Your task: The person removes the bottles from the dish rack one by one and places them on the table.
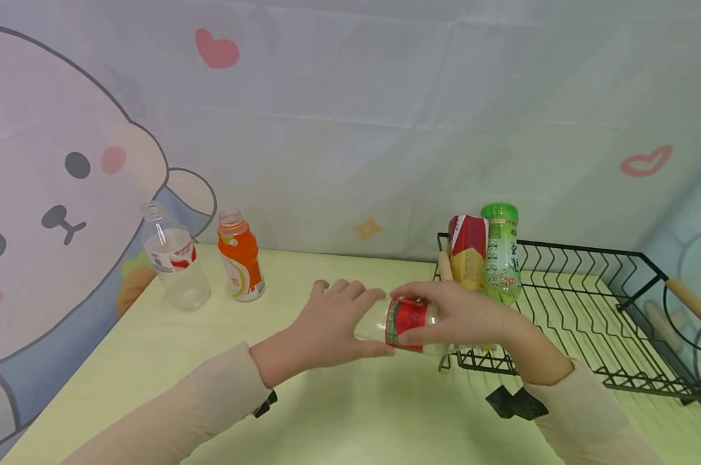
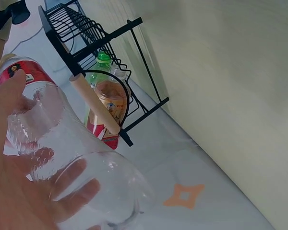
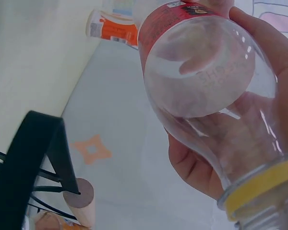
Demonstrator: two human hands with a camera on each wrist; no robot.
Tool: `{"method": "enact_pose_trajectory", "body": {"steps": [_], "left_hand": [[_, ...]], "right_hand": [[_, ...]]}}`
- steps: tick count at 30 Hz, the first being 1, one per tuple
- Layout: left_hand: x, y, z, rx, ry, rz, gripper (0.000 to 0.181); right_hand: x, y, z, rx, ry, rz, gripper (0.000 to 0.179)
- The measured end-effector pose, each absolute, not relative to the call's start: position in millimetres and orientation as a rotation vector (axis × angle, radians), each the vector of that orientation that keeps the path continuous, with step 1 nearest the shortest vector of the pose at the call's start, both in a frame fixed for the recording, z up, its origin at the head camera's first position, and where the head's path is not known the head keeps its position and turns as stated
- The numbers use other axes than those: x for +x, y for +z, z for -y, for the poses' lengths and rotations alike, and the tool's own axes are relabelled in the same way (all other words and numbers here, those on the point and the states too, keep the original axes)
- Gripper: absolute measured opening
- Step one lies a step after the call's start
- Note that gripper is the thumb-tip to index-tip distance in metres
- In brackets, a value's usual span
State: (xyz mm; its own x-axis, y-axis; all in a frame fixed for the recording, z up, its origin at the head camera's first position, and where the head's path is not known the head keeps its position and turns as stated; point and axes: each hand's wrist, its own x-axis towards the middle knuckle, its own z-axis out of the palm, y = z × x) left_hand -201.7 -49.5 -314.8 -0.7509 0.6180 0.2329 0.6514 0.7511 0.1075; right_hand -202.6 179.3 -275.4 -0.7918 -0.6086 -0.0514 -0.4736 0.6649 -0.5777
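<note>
A clear plastic bottle (image 1: 407, 326) with a red label lies sideways between both hands, above the table. My right hand (image 1: 469, 313) grips it round the label and shoulder, thumb on the near side. At its base end my left hand (image 1: 339, 323) holds it with spread fingers and thumb; the fingers show through the clear wall in the left wrist view. In the right wrist view the bottle's neck (image 3: 259, 191) carries a yellow ring and points toward the camera. Just right of the bottle stands a black wire rack (image 1: 559, 284).
Inside the rack's left end stand a red-and-tan package (image 1: 468, 252) and a green-capped bottle (image 1: 501, 252). Wooden handles (image 1: 696, 307) sit at the rack's ends. On the table's left stand a clear bottle (image 1: 176, 265) and an orange-wrapped bottle (image 1: 240, 255). A printed cloth (image 1: 339, 129) hangs behind.
</note>
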Motion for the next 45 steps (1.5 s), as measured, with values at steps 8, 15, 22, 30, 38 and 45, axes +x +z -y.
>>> {"method": "enact_pose_trajectory", "body": {"steps": [8,15,22,30,38,45], "left_hand": [[-208,-310,50,-0.969,-0.310,2.722,0.075],[-215,-306,53,-0.911,-0.390,2.649,0.072],[-225,-306,57,-0.835,-0.477,2.631,0.074],[-240,-308,61,-0.721,-0.658,2.644,0.073],[-257,-317,67,-0.618,-0.863,2.633,0.076],[-270,-323,76,-0.559,-1.116,2.553,0.072]], "right_hand": [[-204,-261,-185,-0.876,-0.863,-2.660,0.057],[-204,-243,-193,-0.893,-0.925,-2.762,0.055],[-212,-232,-210,-0.773,-1.037,-2.868,0.057],[-228,-233,-232,-0.620,-1.179,-2.946,0.061],[-236,-242,-248,-0.513,-1.300,-2.950,0.061],[-247,-251,-261,-0.413,-1.441,-2.916,0.062]]}}
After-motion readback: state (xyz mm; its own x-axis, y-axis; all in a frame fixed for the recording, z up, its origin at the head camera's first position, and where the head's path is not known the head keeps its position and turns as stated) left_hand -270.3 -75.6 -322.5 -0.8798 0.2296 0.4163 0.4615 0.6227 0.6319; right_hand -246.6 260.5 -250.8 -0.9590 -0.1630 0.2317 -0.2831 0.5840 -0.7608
